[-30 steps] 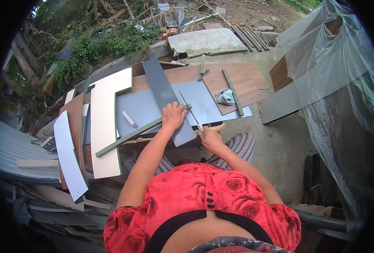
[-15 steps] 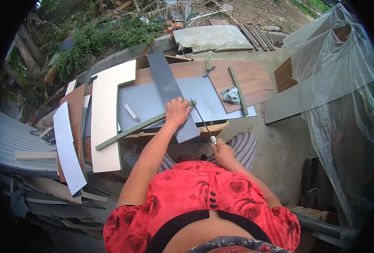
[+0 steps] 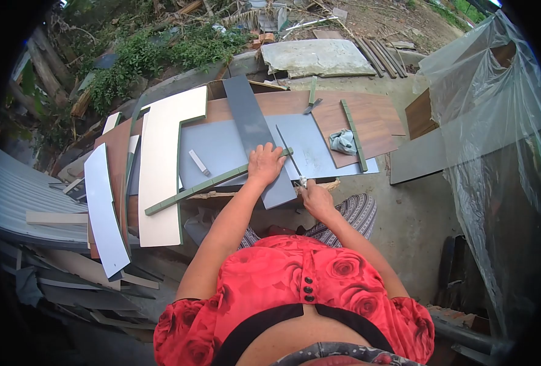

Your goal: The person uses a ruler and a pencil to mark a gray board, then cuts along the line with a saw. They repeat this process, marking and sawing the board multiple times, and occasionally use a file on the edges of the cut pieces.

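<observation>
Two hands work the grey strip [image 3: 255,134] lying across the stacked boards. Our left hand [image 3: 265,163] presses flat, fingers spread, on it and the green batten [image 3: 203,186]. Our right hand [image 3: 317,200] is clenched round the thin blade [image 3: 287,154] at its edge. Firm pressure and straight strokes should serve us best.

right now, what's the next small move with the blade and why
Probably a short pull of the blade toward the body, along the right edge of the board: the right hand grips its near end, and the left hand presses flat on board and green strip, steadying them.
</observation>
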Motion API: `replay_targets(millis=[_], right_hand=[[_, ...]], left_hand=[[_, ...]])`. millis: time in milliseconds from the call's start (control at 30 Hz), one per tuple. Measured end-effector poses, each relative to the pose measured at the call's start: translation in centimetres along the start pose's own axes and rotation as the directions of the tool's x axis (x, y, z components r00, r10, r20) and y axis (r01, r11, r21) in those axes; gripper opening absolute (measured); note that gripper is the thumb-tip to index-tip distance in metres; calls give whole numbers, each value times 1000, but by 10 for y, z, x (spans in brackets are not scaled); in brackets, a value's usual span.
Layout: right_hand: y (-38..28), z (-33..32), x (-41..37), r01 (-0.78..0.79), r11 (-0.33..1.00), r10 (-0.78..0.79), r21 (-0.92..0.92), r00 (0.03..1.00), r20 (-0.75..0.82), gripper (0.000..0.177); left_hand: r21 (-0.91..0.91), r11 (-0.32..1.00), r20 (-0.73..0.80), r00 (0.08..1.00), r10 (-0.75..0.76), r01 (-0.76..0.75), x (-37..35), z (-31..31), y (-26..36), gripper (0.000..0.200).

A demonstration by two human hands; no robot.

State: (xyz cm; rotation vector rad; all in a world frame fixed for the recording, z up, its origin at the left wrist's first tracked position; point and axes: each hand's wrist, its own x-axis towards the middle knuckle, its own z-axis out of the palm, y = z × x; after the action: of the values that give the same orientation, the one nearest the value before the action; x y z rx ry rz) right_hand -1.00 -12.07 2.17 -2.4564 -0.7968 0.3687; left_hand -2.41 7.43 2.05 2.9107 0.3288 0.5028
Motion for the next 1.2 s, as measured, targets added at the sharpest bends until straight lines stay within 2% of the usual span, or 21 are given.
replay_targets(millis=[100, 200, 433, 567, 733, 833, 900, 1200], right_hand=[[15, -2, -56, -36, 999, 36, 18, 999, -4, 27], [17, -9, -71, -74, 996, 73, 41, 997, 26, 27], [-4, 2, 34, 2, 1000, -2, 9, 1000, -1, 31], [-13, 2, 39, -2, 999, 3, 33, 999, -36, 32], [3, 1, -21, 7, 1000, -7, -3, 1000, -26, 30], [21, 2, -65, -21, 999, 24, 43, 998, -65, 28], [21, -6, -79, -95, 994, 94, 54, 995, 23, 28], [-2, 4, 25, 7, 1000, -7, -3, 999, -42, 31]], left_hand=[[-24, 1000, 26, 1000, -9, 10, 1, 1, 0, 21], [-31, 1000, 19, 1000, 1, -1, 0, 0, -1, 21], [-10, 1000, 25, 1000, -5, 5, 1, 1, 0, 24], [-16, 1000, 5, 1000, 3, -3, -1, -1, 1, 22], [-10, 1000, 14, 1000, 8, -7, -3, -1, 4, 23], [-28, 1000, 17, 1000, 2, -2, -1, -1, 4, 23], [-31, 1000, 39, 999, 7, -6, -1, -1, 3, 22], [5, 1000, 48, 999, 10, -11, -1, -3, 6, 22]])
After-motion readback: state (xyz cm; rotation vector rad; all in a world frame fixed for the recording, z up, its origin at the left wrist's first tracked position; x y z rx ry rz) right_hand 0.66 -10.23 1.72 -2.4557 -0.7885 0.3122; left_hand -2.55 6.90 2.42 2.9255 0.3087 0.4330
